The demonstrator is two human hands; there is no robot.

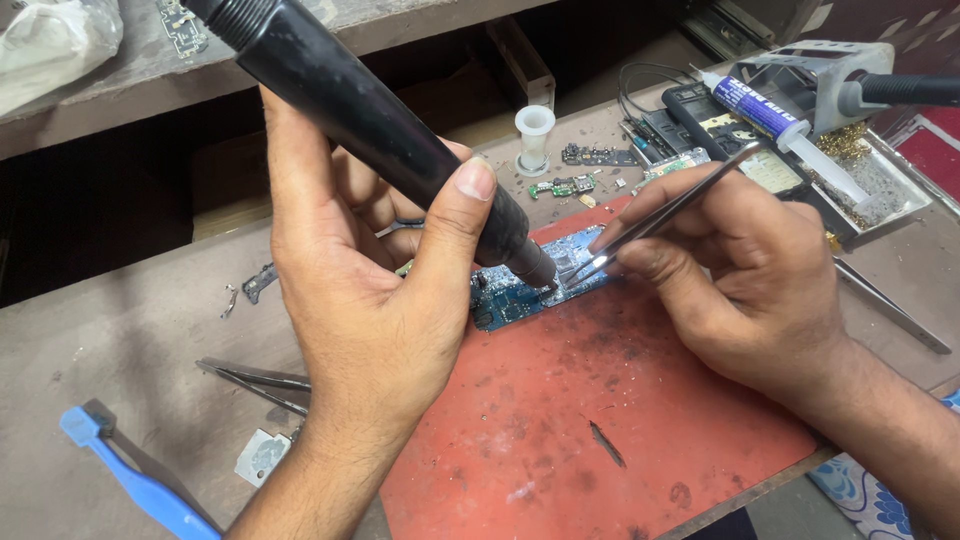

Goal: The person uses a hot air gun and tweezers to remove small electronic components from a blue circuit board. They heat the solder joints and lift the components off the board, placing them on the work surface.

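Observation:
A blue circuit board [510, 298] lies on a worn red mat [590, 420] in the middle of the bench. My left hand [370, 290] grips a thick black hot-air tool [370, 120], its metal nozzle pointing down at the board's right part. My right hand [750, 270] holds thin metal tweezers [670, 212], whose tips touch a silvery chip area [578, 266] on the board right beside the nozzle.
Spare tweezers [255, 383] and a blue plastic pry tool [135, 480] lie at the left. Small board pieces [575, 183], a white spool [534, 135], a glue tube [760, 108] and a metal tray [880, 190] sit at the back right. A small metal shield [262, 455] lies near my left wrist.

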